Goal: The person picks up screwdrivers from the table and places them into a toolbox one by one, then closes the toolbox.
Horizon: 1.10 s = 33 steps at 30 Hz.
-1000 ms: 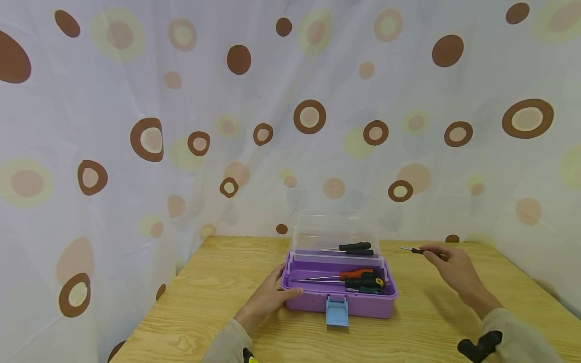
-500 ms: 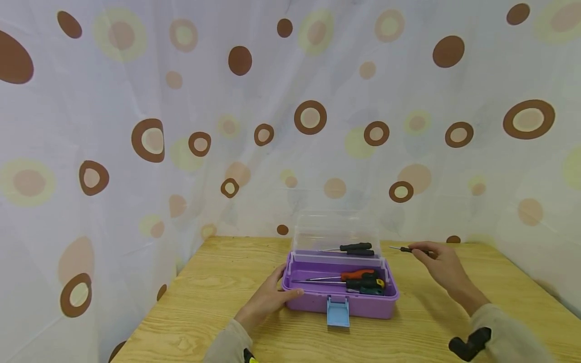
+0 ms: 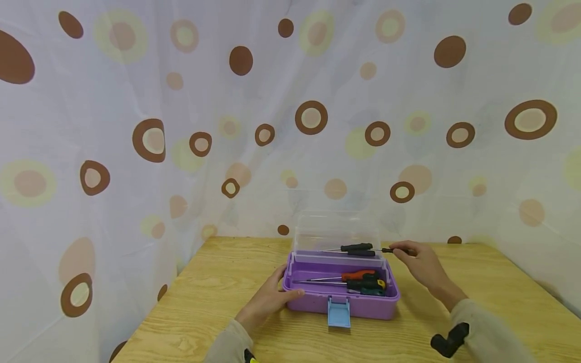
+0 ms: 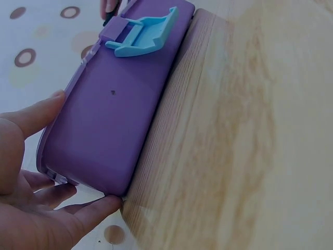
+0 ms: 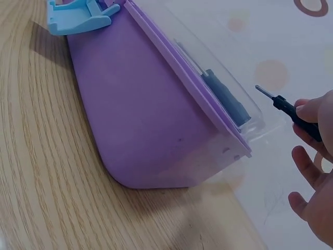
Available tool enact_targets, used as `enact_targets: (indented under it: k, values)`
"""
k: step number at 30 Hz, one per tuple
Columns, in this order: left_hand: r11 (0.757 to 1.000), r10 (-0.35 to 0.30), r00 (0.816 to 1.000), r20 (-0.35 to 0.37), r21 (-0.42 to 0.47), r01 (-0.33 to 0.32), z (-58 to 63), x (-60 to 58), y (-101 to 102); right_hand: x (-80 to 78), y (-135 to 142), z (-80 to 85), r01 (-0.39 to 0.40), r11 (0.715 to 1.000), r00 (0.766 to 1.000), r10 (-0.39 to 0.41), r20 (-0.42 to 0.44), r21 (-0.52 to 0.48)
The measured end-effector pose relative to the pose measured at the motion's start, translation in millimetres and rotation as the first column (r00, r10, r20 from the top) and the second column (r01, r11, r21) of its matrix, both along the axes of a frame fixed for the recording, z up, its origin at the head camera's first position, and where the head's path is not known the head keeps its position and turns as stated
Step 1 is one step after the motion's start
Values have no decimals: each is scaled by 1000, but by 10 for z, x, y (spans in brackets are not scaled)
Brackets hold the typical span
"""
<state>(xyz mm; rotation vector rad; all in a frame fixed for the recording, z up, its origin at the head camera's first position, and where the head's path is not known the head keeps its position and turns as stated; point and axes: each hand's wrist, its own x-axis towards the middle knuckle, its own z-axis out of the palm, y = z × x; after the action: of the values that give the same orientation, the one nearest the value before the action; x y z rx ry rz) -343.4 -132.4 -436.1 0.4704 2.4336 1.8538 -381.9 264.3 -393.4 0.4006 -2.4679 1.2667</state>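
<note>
A purple toolbox (image 3: 308,304) stands on the table with its clear lid (image 3: 336,224) tipped back. My left hand (image 3: 269,298) grips its left end; the thumb lies at the front rim and the fingers spread along the end wall. Beyond the right end, my right hand (image 3: 421,264) pinches a small black-handled screwdriver (image 5: 282,104) between thumb and fingers, its short shaft pointing at the lid. Two black screwdrivers (image 3: 356,246) lie inside the lid. In the box are a red-handled screwdriver (image 3: 357,275) and several dark green and black ones (image 3: 363,285), handles to the right.
A light blue latch (image 3: 338,313) hangs down at the box's front. The wood-grain table (image 3: 218,282) reaches back to a white curtain (image 3: 254,91) printed with brown and yellow circles, which also runs along both sides.
My right hand has moved left with the small screwdriver, bringing its tip up to the lid's right side. The left hand stays on the toolbox.
</note>
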Motion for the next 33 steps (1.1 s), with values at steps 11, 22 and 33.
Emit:
enact_targets:
  k: [11, 22, 33]
  values:
    - [1000, -7, 1000, -12, 11, 7, -21, 1, -5, -48, -253, 16, -11, 999, 1000, 11, 21, 33]
    - [1000, -10, 1000, -21, 7, 11, 7, -9, 8, -132, -466, 35, 8, 998, 999, -11, 43, 66]
    - [1000, -2, 1000, -20, -1, 2, 16, 6, -2, -180, -557, 23, 16, 995, 1000, -13, -26, 102]
